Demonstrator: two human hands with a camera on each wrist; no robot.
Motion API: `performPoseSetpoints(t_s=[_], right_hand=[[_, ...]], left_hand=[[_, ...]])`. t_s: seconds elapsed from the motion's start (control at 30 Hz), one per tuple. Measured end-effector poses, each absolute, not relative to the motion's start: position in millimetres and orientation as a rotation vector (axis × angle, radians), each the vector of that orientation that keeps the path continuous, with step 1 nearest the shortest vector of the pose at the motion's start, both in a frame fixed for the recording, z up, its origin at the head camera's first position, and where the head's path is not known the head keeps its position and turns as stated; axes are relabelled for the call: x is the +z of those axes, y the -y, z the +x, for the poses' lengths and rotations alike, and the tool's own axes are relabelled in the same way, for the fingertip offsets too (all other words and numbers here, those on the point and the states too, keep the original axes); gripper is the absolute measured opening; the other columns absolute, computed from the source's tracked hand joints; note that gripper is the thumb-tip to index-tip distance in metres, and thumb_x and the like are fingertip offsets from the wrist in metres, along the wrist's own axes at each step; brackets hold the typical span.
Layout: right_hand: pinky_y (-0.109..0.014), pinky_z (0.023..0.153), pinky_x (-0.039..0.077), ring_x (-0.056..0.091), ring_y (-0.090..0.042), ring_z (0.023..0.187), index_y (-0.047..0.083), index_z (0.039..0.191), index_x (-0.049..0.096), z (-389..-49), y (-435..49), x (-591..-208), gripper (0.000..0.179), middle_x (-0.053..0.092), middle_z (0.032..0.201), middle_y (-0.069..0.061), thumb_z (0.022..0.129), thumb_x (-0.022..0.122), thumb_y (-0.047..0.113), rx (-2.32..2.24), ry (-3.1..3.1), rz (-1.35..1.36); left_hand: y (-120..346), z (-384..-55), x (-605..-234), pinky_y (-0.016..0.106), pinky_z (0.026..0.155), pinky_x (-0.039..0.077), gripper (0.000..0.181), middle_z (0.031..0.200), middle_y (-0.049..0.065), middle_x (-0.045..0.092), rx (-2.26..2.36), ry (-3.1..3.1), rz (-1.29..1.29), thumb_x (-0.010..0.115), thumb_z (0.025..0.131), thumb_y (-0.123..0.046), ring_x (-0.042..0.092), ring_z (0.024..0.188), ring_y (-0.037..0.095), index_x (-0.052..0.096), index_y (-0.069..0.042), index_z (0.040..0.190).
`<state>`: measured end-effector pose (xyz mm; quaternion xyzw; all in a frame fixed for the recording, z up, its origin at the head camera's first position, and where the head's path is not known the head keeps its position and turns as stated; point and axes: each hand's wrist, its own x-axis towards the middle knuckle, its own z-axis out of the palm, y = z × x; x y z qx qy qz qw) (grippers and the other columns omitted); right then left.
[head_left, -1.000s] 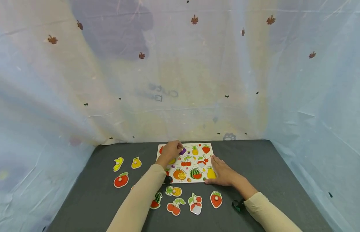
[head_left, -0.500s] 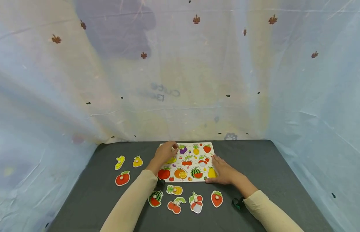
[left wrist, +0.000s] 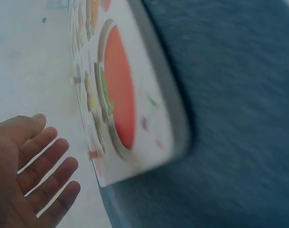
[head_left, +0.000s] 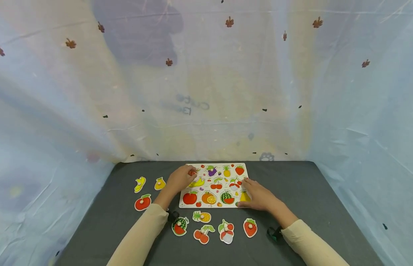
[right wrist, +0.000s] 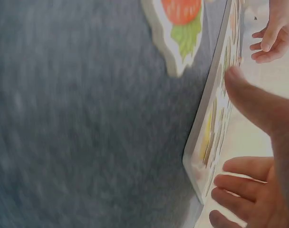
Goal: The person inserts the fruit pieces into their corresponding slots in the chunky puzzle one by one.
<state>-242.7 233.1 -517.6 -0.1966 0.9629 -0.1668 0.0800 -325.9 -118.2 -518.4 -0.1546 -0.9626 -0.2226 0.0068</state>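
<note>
Here, we find the puzzle board point(head_left: 223, 190) at lower centre; the left hand point(head_left: 179, 180), fingers apart and gripping nothing, is at its upper left; the right hand point(head_left: 260, 195), straight-fingered, likewise empty, at its right edge.

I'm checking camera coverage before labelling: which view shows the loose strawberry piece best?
The head view: the whole strawberry piece shows there, with nothing in front of it. The right wrist view shows it larger, but the picture's top edge cuts it off. The left wrist view does not show it.
</note>
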Motion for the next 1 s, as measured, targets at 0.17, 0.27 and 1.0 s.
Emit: performPoseSetpoints(t_s=[0.17, 0.27, 1.0], right_hand=[[-0.062, 0.116, 0.041, 0.049, -0.044, 0.145, 0.002, 0.151, 0.058, -239, -221, -517, 0.077, 0.054, 0.155, -0.023, 0.093, 0.085, 0.045, -0.569, -2.936, -0.664], [-0.061, 0.113, 0.045, 0.056, -0.042, 0.138, 0.005, 0.144, 0.064, -236, -213, -517, 0.064, 0.061, 0.147, -0.020, 0.094, 0.085, 0.037, -0.608, -2.952, -0.716], [-0.030, 0.084, 0.056, 0.064, -0.011, 0.094, 0.016, 0.120, 0.075, -220, -139, -522, 0.023, 0.070, 0.110, 0.004, 0.100, 0.080, 0.028, -0.794, -2.763, -1.051]], left_hand=[[131, -314, -519, 0.055, 0.107, 0.051, 0.031, 0.133, 0.009, 0.069, -0.687, 3.048, -0.521, 0.073, 0.105, -0.031, 0.065, 0.124, 0.032, 0.073, -0.014, 0.131], [137, -309, -522, 0.057, 0.112, 0.047, 0.038, 0.143, 0.012, 0.065, -0.714, 3.065, -0.588, 0.072, 0.105, -0.031, 0.060, 0.134, 0.035, 0.070, -0.013, 0.139], [153, -289, -530, 0.065, 0.126, 0.022, 0.112, 0.178, 0.020, 0.014, -0.648, 3.289, -0.985, 0.084, 0.087, -0.061, 0.013, 0.163, 0.045, 0.029, -0.007, 0.169]])
